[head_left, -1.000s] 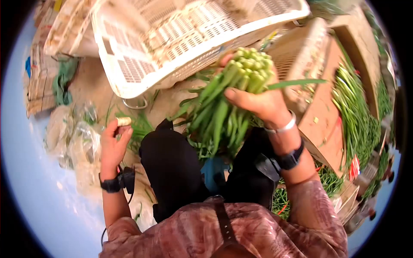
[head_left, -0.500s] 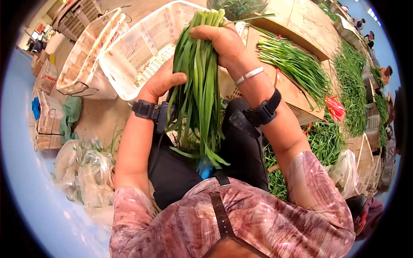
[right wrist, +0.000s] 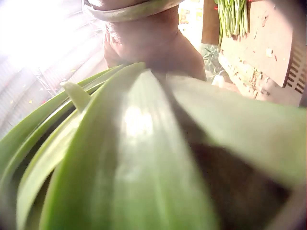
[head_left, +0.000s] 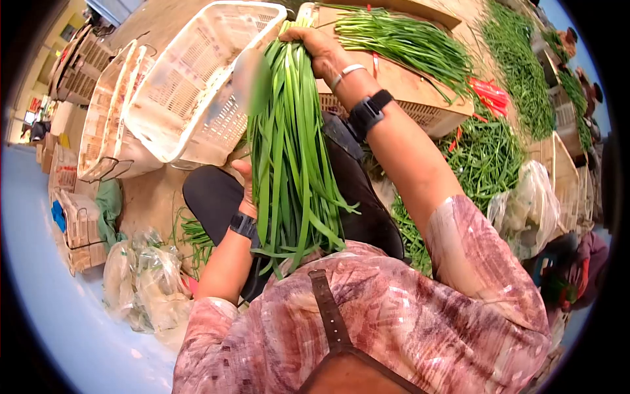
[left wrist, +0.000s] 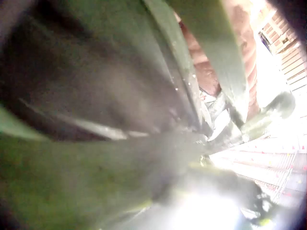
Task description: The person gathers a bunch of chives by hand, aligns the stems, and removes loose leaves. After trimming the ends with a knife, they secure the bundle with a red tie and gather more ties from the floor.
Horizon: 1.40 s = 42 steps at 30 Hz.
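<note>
My right hand (head_left: 312, 47) grips a bunch of garlic chives (head_left: 289, 151) near its pale stem ends. The long flat leaves hang down in front of my lap. Low on the left side of the bunch is my left hand (head_left: 245, 184), its thumb side showing beside the leaves and its fingers hidden behind them. Broad blurred leaves (left wrist: 86, 177) fill much of the left wrist view. In the right wrist view, leaves (right wrist: 144, 163) spread out below the bangle (right wrist: 134, 10) and part of my right hand (right wrist: 153, 48).
A white plastic basket (head_left: 164, 118) stands just beyond the bunch, with more crates (head_left: 98, 144) left of it. On cardboard at the right lie other chives (head_left: 407, 46); loose greens (head_left: 489, 154) heap nearer me. Clear plastic bags (head_left: 147, 282) lie at lower left.
The left hand earlier pinched a small pale piece, then came to the bunch with empty-looking fingers; now it is lower along the leaves. The right hand turned the bunch so its leaves hang toward me.
</note>
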Tool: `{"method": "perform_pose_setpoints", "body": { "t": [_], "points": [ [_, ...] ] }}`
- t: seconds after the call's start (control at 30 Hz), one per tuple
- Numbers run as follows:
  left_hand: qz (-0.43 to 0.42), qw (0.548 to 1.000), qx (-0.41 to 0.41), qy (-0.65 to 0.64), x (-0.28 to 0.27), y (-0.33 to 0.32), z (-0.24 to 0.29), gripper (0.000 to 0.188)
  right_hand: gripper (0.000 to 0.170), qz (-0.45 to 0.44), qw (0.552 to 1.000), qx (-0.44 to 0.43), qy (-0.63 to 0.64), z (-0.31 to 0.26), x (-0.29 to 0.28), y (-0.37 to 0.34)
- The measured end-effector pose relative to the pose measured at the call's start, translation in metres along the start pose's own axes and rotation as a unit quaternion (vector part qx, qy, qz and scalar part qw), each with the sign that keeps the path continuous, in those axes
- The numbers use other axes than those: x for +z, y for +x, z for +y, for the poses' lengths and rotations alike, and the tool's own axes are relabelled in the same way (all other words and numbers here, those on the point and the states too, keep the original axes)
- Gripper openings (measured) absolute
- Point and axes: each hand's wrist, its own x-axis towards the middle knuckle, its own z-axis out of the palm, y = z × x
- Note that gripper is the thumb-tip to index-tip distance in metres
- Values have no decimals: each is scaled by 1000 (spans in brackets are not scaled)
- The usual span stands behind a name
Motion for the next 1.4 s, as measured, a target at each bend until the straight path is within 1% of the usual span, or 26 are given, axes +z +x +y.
{"method": "perform_pose_setpoints", "body": {
  "t": [0.03, 0.13, 0.17, 0.2, 0.23, 0.3, 0.33, 0.4, 0.47, 0.5, 0.53, 0.6, 0.63, 0.7, 0.73, 0.8, 0.87, 0.93, 0.97, 1.03, 1.07, 1.13, 1.2, 1.27, 1.3, 1.4],
  "points": [
    [15, 1000, -8, 9, 2, 1, -1, 116, 16, 26, 999, -33, -6, 4, -4, 6],
    [7, 999, -49, 19, 15, -2, 0, 109, 17, 25, 1000, -11, 9, 5, -7, 5],
    [-1, 998, -68, -1, 24, -7, -4, 103, 17, 62, 998, -12, -2, 8, -6, 2],
    [7, 996, -87, -21, 22, -13, -10, 95, 18, 46, 999, 18, -4, 13, -15, 12],
    [16, 993, -105, -43, 24, -18, -15, 87, 18, 36, 999, 24, -4, 16, -19, 13],
    [95, 991, -94, -29, 35, -19, -18, 58, 17, 17, 999, 33, 15, 28, -23, 15],
    [80, 991, -102, 16, 36, -14, -18, 48, 14, 19, 999, 26, 17, 31, -24, 14],
    [101, 985, -118, 81, 43, -8, -14, 45, 14, 22, 1000, 10, 15, 31, -25, 11],
    [108, 976, -89, 167, 54, -5, -12, 45, 21, 0, 998, -44, 34, 29, -28, 3],
    [107, 977, -72, 170, 60, -5, -12, 46, 29, -30, 998, -29, 42, 23, -27, -13],
    [103, 977, -75, 169, 60, -4, -12, 46, 38, 62, 998, -30, 5, 17, -19, -34],
    [96, 978, -88, 164, 58, -2, -15, 47, 44, 87, 995, -48, 18, 17, -27, -62],
    [86, 978, -101, 161, 52, 0, -18, 46, 59, 74, 996, -56, 14, 26, -49, -59],
    [97, 978, -113, 147, 52, 3, -22, 41, 78, -26, 992, -40, 118, 53, -98, -64],
    [102, 978, -118, 141, 53, 5, -24, 38, 88, -78, 982, -33, 168, 57, -105, -76],
    [103, 978, -110, 146, 53, 8, -26, 37, 87, 12, 974, -23, 224, 75, -108, -113],
    [106, 975, -104, 166, 58, 11, -25, 38, 90, -8, 972, 1, 234, 96, -112, -135],
    [109, 968, -105, 202, 64, 14, -25, 39, 89, -18, 980, -55, 188, 109, -86, -152],
    [110, 964, -103, 220, 67, 15, -25, 40, 87, 20, 983, -90, 162, 109, -72, -160],
    [106, 953, -74, 273, 64, 23, -28, 43, 82, 20, 988, -112, 104, 107, -72, -165],
    [75, 934, -56, 345, 64, 30, -25, 43, 79, 22, 990, -121, 72, 102, -70, -167],
    [18, 877, -22, 479, 89, 51, -5, 44, 68, 34, 983, -177, 32, 97, -66, -158],
    [-38, 782, 14, 622, 105, 78, 13, 45, 54, 29, 980, -198, 21, 78, -58, -151],
    [-23, 692, 46, 720, 125, 99, 22, 42, 50, 54, 960, -273, -19, 60, -51, -140],
    [-52, 680, 41, 730, 120, 113, 24, 49, 46, 61, 955, -290, -11, 56, -52, -133],
    [13, 607, 32, 794, 117, 127, 21, 60, 37, 85, 936, -342, 30, 51, -57, -115]
  ]
}}
